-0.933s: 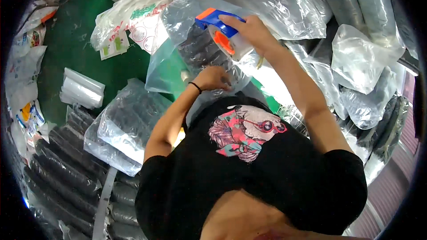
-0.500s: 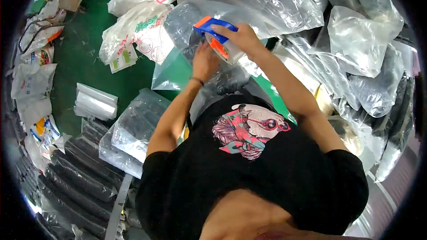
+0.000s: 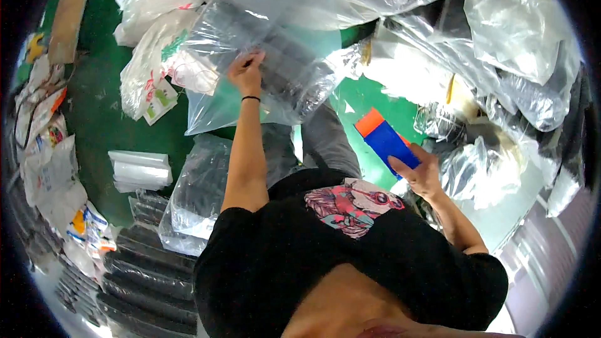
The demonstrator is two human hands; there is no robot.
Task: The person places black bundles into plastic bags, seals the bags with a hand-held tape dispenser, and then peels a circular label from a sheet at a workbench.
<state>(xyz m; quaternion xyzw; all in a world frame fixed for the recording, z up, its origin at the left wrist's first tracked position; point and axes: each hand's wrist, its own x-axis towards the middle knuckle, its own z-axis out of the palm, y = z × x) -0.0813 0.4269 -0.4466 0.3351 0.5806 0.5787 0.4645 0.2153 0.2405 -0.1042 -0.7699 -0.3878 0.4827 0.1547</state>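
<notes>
In front of me lies a large clear plastic bag [image 3: 210, 111] with dark, black-looking contents [image 3: 285, 66] showing through its film. My left hand [image 3: 246, 74] is on top of it, fingers curled and pinched together on the plastic near the middle. Off to the right, my right hand [image 3: 421, 174] grips a blue and orange tape dispenser [image 3: 389, 143], held away from the bag. Its tape roll cannot be seen from this side.
White printed plastic bags [image 3: 153, 62] lie on the green floor [image 3: 100, 100] at the left. Near them is a clear plastic roll [image 3: 141, 170]. Black wrapped bundles [image 3: 147, 269] are stacked lower left. Filled clear bags [image 3: 513, 31] crowd the right. A cardboard strip [image 3: 67, 12] stands far left.
My right hand has carried the tape dispenser from above the bag down to the right. The left hand has shifted left across the plastic. The view has also moved a little.
</notes>
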